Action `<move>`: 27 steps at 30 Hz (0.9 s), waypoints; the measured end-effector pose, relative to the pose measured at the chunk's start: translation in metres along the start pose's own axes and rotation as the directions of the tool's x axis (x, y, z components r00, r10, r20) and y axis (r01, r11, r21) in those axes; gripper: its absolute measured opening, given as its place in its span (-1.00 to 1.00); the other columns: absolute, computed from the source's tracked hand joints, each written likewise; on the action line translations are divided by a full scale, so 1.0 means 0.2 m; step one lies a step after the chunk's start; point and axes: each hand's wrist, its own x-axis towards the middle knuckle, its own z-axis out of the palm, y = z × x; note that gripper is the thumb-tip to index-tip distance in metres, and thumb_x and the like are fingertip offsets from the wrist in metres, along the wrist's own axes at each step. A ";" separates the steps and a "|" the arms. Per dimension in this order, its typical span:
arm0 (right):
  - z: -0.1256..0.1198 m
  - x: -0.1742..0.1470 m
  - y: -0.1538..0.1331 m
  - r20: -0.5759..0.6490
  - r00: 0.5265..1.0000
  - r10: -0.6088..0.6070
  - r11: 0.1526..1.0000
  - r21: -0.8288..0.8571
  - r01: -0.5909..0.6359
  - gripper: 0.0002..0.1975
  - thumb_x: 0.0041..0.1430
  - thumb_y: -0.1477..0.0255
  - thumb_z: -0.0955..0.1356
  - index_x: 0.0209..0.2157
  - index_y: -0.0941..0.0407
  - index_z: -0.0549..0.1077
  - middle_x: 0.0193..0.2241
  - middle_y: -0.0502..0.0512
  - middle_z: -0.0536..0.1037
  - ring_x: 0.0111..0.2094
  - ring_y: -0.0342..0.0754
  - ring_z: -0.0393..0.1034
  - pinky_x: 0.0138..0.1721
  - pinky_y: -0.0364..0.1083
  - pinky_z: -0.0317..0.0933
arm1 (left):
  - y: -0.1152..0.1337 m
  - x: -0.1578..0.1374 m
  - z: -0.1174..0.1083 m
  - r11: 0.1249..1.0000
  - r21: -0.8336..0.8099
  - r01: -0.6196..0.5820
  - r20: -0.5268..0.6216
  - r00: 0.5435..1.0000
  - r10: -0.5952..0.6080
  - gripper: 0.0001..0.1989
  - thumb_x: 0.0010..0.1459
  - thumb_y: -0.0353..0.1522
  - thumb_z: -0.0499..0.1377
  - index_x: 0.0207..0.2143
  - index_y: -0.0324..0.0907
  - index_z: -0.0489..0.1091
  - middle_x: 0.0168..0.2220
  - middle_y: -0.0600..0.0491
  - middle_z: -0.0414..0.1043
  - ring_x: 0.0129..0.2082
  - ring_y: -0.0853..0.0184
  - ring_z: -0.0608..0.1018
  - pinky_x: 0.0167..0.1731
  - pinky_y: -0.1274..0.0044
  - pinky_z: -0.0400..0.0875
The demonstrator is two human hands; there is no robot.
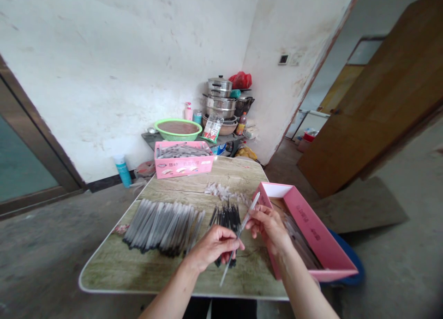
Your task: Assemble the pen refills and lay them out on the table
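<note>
A thin translucent pen-like tube [247, 217] slants upward to the right between my hands. My left hand [218, 246] pinches it near its middle, while the fingers of my right hand [266, 223] are closed on its upper part. Beneath them lies a bunch of thin black sticks [228, 213], partly hidden by my left hand. To the left, a wide row of translucent tubes with black ends [162, 224] lies side by side on the table. Small whitish pieces [219, 190] are heaped behind the black sticks.
A pink box [320, 229] holding more tubes stands at the right of the wood-patterned table [114, 263]. Another pink box [183, 165], full of tubes, sits at the far edge. Behind are a green basin [178, 136] and stacked pots [220, 106].
</note>
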 end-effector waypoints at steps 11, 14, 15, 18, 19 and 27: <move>0.05 0.00 0.15 0.025 0.969 0.244 0.970 0.002 -0.244 -0.85 -0.12 0.44 0.37 -0.63 0.21 0.40 -0.75 0.03 0.46 -0.79 -0.16 0.31 -0.88 -0.26 0.10 | -0.07 0.05 0.05 0.956 -0.294 0.016 -0.175 0.982 -0.070 -0.50 -0.06 -0.17 0.31 -0.13 -0.25 0.31 -0.54 0.08 0.39 -0.64 0.45 0.41 -0.69 0.65 0.29; 0.04 0.00 0.15 0.024 0.952 0.305 0.952 -0.006 -0.305 -0.84 -0.10 0.44 0.34 -0.65 0.22 0.41 -0.78 0.02 0.43 -0.81 -0.17 0.29 -0.89 -0.27 0.08 | -0.05 0.04 0.05 0.945 -0.326 0.030 -0.119 0.990 -0.073 -0.53 -0.01 -0.12 0.26 -0.18 -0.28 0.37 -0.52 0.06 0.38 -0.65 0.47 0.41 -0.67 0.64 0.31; 0.03 0.00 0.15 0.025 0.947 0.320 0.947 -0.010 -0.320 -0.82 -0.10 0.44 0.33 -0.66 0.22 0.41 -0.79 0.01 0.42 -0.83 -0.18 0.27 -0.90 -0.27 0.08 | -0.05 0.05 0.05 0.942 -0.333 0.040 -0.093 0.993 -0.075 -0.54 0.00 -0.10 0.24 -0.20 -0.29 0.39 -0.51 0.06 0.38 -0.65 0.48 0.41 -0.67 0.65 0.31; 0.02 -0.01 0.15 0.045 0.931 0.363 0.932 -0.036 -0.362 -0.76 -0.08 0.42 0.31 -0.72 0.22 0.39 -0.83 -0.02 0.37 -0.87 -0.20 0.20 -0.94 -0.27 0.01 | -0.04 0.06 0.04 0.939 -0.344 0.031 -0.092 0.994 -0.067 -0.57 0.04 -0.07 0.20 -0.27 -0.29 0.43 -0.47 0.01 0.43 -0.63 0.49 0.42 -0.67 0.68 0.27; 0.03 -0.02 0.16 0.062 0.923 0.379 0.925 -0.050 -0.376 -0.74 -0.07 0.41 0.31 -0.74 0.22 0.38 -0.84 -0.01 0.36 -0.89 -0.20 0.18 -0.95 -0.27 -0.02 | -0.04 0.07 0.04 0.943 -0.332 0.016 -0.115 0.992 -0.057 -0.57 0.05 -0.07 0.19 -0.31 -0.30 0.44 -0.47 0.00 0.44 -0.63 0.50 0.41 -0.68 0.69 0.23; 0.10 -0.12 0.20 0.186 0.883 0.431 0.902 -0.114 -0.417 -0.77 -0.08 0.36 0.35 -0.64 0.24 0.44 -0.82 -0.04 0.37 -0.89 -0.22 0.15 -0.94 -0.28 -0.06 | -0.08 0.08 0.02 0.969 -0.249 0.002 -0.285 0.955 -0.075 -0.58 -0.04 -0.08 0.25 -0.59 -0.29 0.38 -0.76 0.16 0.24 -0.81 0.57 0.20 -0.79 0.68 0.00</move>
